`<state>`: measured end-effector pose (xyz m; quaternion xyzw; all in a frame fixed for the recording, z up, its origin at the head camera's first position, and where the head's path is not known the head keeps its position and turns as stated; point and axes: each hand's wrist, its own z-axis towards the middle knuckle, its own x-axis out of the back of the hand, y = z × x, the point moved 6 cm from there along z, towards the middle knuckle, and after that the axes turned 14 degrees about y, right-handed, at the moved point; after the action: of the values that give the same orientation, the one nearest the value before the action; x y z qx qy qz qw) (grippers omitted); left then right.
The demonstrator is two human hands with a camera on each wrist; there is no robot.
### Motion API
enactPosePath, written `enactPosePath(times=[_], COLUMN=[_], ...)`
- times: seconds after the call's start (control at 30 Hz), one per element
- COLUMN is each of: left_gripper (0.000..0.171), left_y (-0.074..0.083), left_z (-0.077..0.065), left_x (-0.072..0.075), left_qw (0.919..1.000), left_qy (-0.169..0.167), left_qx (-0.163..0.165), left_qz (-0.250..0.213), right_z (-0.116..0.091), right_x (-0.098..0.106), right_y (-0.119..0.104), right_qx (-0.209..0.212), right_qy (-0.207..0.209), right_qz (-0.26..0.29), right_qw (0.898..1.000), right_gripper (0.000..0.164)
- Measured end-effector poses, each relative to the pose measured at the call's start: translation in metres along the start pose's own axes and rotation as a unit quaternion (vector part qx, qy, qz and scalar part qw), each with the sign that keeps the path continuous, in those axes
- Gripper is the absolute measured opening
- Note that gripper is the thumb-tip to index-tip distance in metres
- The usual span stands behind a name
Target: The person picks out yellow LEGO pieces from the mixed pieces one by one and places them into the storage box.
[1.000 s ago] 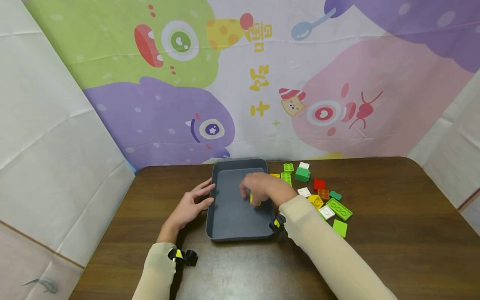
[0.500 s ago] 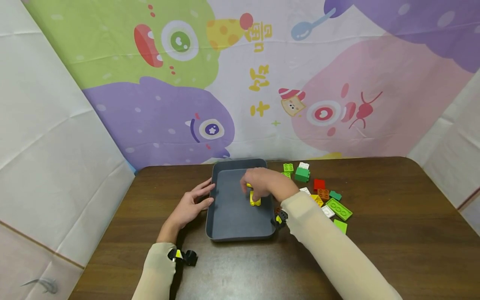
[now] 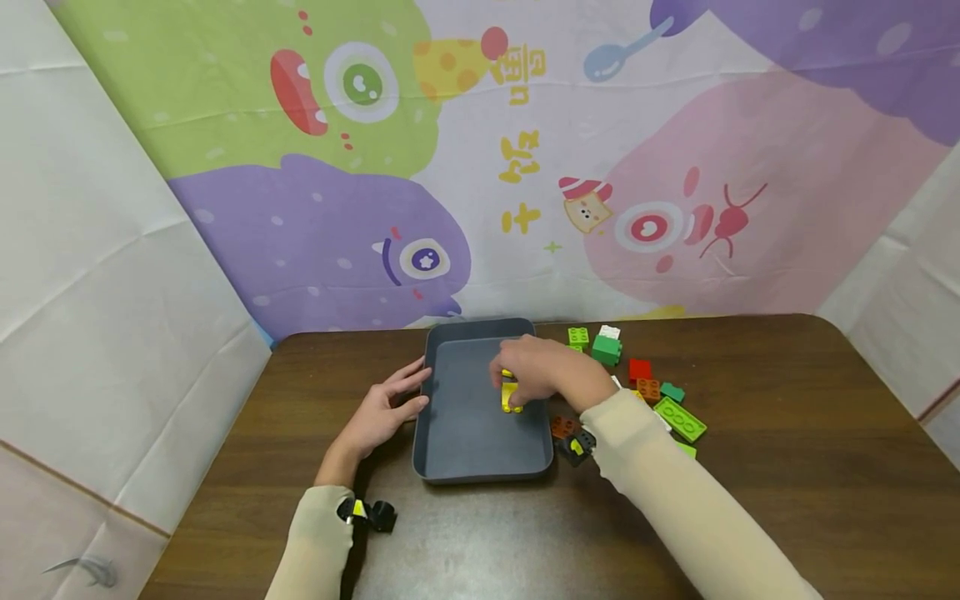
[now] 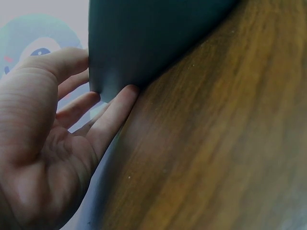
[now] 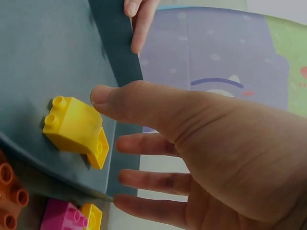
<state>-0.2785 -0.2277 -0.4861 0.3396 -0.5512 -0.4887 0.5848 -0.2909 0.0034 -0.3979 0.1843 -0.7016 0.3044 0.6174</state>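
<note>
A grey tray (image 3: 472, 442) lies on the wooden table. My left hand (image 3: 378, 419) rests at its left side, fingers extended and fingertips touching the outer wall (image 4: 120, 43). Inside the tray, toward its right side, sits a yellow toy building brick (image 5: 74, 124) with a sloped face. A second yellow piece (image 5: 99, 151) shows right beside it; whether the two are joined I cannot tell. My right hand (image 3: 531, 367) hovers over these pieces. In the right wrist view its thumb and fingers are spread, with nothing pinched between them, the thumb tip near the sloped brick.
Loose bricks lie right of the tray, among them a dark green brick (image 3: 606, 350), a red brick (image 3: 640, 369) and a long lime brick (image 3: 680, 418). An orange brick (image 3: 562, 427) and a magenta brick (image 5: 62, 215) sit close to the tray's right wall. A printed cloth (image 3: 525, 275) hangs behind.
My right hand has shifted slightly right, and its fingers have come away from the yellow brick, which stays in the tray. The orange brick has come into sight. My left hand has not moved.
</note>
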Motion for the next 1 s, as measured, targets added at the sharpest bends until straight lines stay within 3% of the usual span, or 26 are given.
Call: enactPosePath(times=[0.67,1.0], left_gripper=[0.056,0.055], left_y=[0.001,-0.002], left_z=[-0.001,0.000], left_x=[0.002,0.001], left_qw=[1.0000,1.0000], left_qy=[0.001,0.001], left_qx=[-0.008,0.002], left_qz=[0.004,0.007], right_z=[-0.021,-0.036], right_x=[0.005,0.001], right_y=[0.000,0.017], right_qx=[0.051,0.020], right_qy=[0.086,0.099], right_qz=[-0.026,-0.009], right_qw=[0.995,0.995], right_gripper=[0.030,0.032])
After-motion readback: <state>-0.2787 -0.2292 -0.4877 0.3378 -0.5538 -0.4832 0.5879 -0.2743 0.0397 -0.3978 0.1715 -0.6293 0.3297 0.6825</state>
